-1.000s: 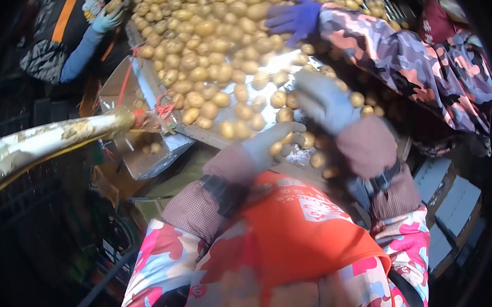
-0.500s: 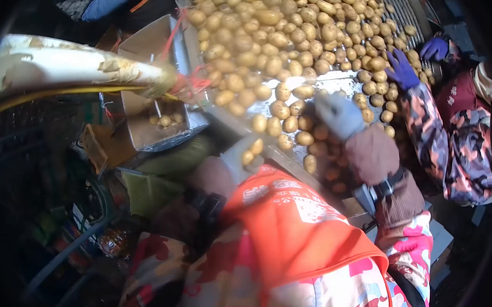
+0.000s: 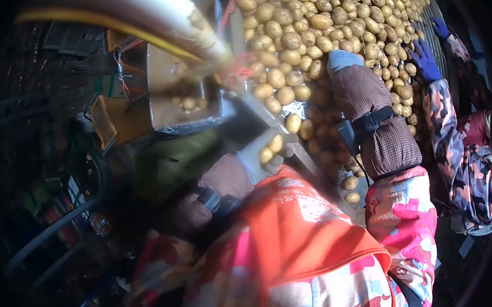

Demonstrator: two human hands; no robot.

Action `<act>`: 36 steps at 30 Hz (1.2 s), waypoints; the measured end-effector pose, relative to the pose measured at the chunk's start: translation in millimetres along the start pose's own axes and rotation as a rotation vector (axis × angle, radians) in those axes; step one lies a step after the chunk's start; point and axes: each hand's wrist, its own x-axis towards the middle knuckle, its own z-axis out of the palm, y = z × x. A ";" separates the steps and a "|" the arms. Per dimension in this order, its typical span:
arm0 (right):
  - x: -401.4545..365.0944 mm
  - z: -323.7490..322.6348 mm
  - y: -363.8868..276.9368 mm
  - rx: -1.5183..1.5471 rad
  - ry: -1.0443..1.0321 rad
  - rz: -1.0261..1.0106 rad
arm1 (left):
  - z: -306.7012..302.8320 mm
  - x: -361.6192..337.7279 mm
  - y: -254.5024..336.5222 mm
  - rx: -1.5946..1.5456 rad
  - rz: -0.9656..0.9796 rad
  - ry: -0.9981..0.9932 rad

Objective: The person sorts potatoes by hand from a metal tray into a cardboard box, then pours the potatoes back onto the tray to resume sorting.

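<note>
My left hand (image 3: 253, 160), in a pale blue-grey glove, holds a few yellow potatoes (image 3: 272, 148) close to the orange apron. My right hand (image 3: 343, 61), in a similar glove, reaches out onto the heap of potatoes (image 3: 319, 22). Its fingers are turned away and hidden, so whether it grips a potato does not show. Loose potatoes (image 3: 292, 123) lie on the wet metal surface between my hands.
A wooden edge (image 3: 263, 112) borders the potatoes. Left of it stands a lined cardboard box (image 3: 161, 102) with potatoes inside. A white pole (image 3: 175, 14) crosses above. At right, a co-worker's purple-gloved hand (image 3: 426, 61) touches the heap.
My right hand has moved farther out over the heap, its arm now stretched. My left hand still holds potatoes near the apron. The whole view has shifted.
</note>
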 end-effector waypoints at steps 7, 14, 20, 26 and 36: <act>18.2 14.8 17.5 -0.238 -0.030 -0.151 | -24.2 -17.3 11.5 -0.273 -0.047 0.073; 5.4 -19.7 5.7 0.005 -0.258 -0.114 | 3.5 0.9 29.4 -0.114 0.389 0.317; -19.4 20.5 9.4 -0.130 -0.203 -0.118 | 56.9 42.1 99.2 0.384 0.435 0.380; -64.7 69.7 29.9 0.217 -0.054 0.001 | 85.1 96.2 77.8 1.060 0.295 0.598; -77.7 19.7 63.4 1.797 -0.101 0.025 | 27.0 102.6 -23.7 1.074 0.738 -0.225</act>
